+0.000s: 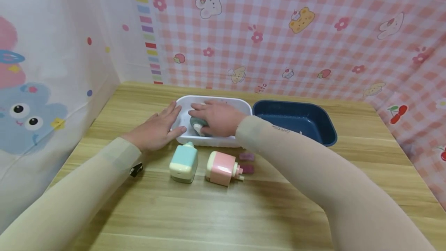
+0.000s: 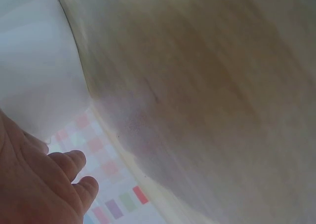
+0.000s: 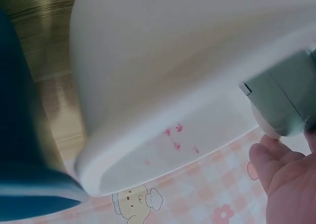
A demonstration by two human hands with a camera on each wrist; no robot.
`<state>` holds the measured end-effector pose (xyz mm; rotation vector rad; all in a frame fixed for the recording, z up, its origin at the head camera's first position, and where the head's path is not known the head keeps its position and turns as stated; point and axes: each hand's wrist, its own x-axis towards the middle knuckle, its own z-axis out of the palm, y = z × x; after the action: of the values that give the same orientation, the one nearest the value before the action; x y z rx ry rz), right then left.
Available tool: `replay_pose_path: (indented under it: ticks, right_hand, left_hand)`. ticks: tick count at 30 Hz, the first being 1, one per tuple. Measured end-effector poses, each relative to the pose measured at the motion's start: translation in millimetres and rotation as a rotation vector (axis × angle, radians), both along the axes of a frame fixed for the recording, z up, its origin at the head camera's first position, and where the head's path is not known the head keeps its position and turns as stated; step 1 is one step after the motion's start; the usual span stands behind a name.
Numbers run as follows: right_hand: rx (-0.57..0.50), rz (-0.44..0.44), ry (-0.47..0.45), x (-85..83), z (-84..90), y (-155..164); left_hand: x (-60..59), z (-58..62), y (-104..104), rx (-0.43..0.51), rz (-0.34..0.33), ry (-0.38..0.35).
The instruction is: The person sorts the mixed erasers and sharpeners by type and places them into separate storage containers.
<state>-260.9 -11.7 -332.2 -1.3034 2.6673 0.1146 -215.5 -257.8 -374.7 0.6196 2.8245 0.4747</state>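
Note:
My left hand [image 1: 155, 128] touches the left end of the white basin [image 1: 216, 98], its fingers straight. In the left wrist view, that hand [image 2: 39, 179] is beside the basin's white wall [image 2: 39, 61]. Inside the basin, my right hand [image 1: 223, 118] grips a grey-green and white object [image 1: 197, 123]. The right wrist view shows this boxy object [image 3: 286, 93] at the right edge, with the fingers of the right hand [image 3: 294, 184] against its lower side. Much of it is hidden, and its kind cannot be told. Small pink marks [image 3: 177, 137] dot the basin's inner wall.
A dark blue basin [image 1: 292, 119] stands right of the white one, partly behind my right forearm. In front are a teal and cream bottle-shaped thing [image 1: 184, 162], a pink one lying sideways [image 1: 223, 167], and two small pink-purple pieces [image 1: 247, 157]. Patterned curtains border the wooden table [image 1: 216, 220].

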Motion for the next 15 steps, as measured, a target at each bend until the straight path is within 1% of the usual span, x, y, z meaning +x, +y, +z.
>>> replay_pose_path:
  ticks: [4, 8, 13, 15]
  right_hand:
    - [0.008, -0.009, -0.005, 1.5, -0.9, 1.8]
    - [-0.014, -0.011, -0.005, 2.3, -1.6, 1.4]
    - [-0.103, -0.032, -0.022, 1.3, -2.1, -1.0]
    - [-0.124, -0.040, -0.025, 0.7, -2.2, -2.2]
  left_hand:
    - [-0.8, -1.9, -0.8, -0.005, 0.001, 0.002]
    - [-1.6, -3.4, -1.5, -0.009, -0.001, 0.007]
    - [-2.3, -4.3, -1.4, -0.001, -0.004, 0.007]
    - [-2.1, -4.3, -0.9, 0.005, -0.004, 0.009]
